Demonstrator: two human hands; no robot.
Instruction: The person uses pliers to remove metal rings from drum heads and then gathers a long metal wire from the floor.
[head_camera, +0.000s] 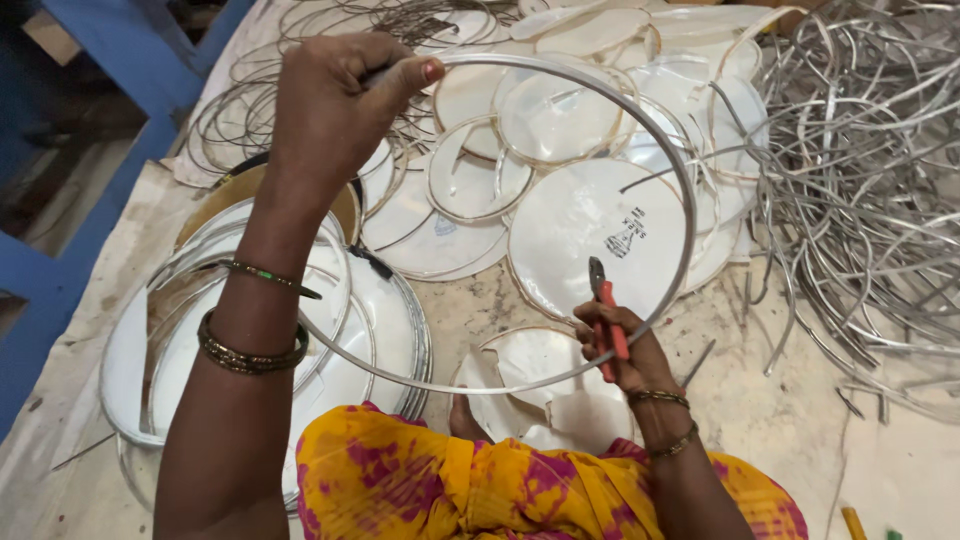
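My left hand (335, 100) is raised at the upper left, fingers closed on the top of a large round metal ring (690, 215). The ring loops down to my right hand (625, 350), which grips red-handled pliers (603, 300) with the jaws pointing up beside the ring's lower edge. Bangles sit on both wrists. Below the ring lie several white round skins (590, 215) spread over the floor.
A tangled heap of bent metal rods (860, 180) fills the right side. A stack of ringed white discs (390, 330) sits at the left under my forearm. Thin wire hoops (240, 100) lie at the upper left beside a blue frame (110, 60).
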